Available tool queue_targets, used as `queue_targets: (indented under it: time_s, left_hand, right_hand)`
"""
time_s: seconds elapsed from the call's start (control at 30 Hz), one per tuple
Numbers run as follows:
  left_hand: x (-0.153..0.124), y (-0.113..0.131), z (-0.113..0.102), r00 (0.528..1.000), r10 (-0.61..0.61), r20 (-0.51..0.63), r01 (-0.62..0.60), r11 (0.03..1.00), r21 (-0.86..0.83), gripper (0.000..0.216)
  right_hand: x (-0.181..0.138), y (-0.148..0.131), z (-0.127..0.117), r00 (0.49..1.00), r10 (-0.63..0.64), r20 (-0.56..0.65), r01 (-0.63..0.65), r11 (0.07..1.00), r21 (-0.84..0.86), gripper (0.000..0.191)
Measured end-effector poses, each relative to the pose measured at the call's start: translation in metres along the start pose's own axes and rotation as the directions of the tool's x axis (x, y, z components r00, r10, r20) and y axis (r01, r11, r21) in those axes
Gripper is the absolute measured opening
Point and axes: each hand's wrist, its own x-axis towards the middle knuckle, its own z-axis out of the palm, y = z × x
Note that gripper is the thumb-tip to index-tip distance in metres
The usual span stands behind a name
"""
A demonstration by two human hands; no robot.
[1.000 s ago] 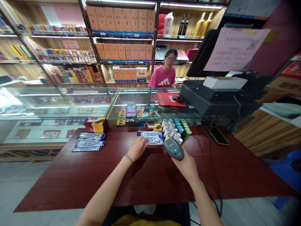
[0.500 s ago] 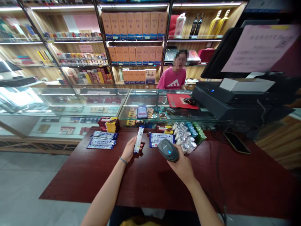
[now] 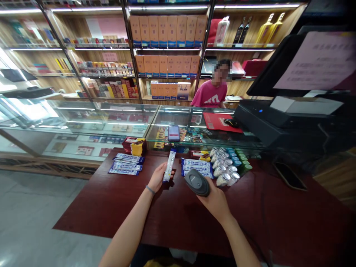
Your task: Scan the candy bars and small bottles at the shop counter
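Your left hand [image 3: 159, 177] now holds the blue-and-white snack bar [image 3: 169, 165] upright above the counter [image 3: 116, 207], lifted off the pile [image 3: 197, 168] since a second ago. Your right hand [image 3: 213, 196] grips the scanner [image 3: 197, 182], probably aimed at it.

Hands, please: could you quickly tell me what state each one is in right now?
Left hand: closed on a long white-and-blue wrapped snack bar, held upright.
Right hand: closed on a dark grey handheld barcode scanner.
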Motion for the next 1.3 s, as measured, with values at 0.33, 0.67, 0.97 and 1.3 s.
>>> queue_targets:
  time_s: [0.33,0.67,0.97,1.3]
  left_hand:
    - [-0.011,0.042,-0.013,0.994,0.099,-0.042,-0.091,0.982,0.164,0.049]
    - [-0.027,0.135,-0.156,0.796,0.543,0.269,-0.239,-0.127,0.963,0.033]
    - [0.011,0.159,-0.206,0.864,0.315,0.392,-0.285,-0.337,0.898,0.033]
    - [0.028,0.148,-0.221,0.880,0.319,0.351,-0.281,-0.246,0.928,0.039]
  right_hand:
    - [0.008,0.004,0.011,0.996,-0.069,-0.056,0.066,0.996,-0.057,0.036]
    - [0.016,-0.017,0.022,0.996,-0.074,-0.045,0.072,0.996,-0.056,0.041]
    - [0.018,-0.017,0.028,0.994,-0.107,-0.016,0.106,0.993,-0.058,0.037]
    - [0.015,-0.025,0.025,0.996,-0.073,-0.050,0.072,0.997,-0.030,0.037]
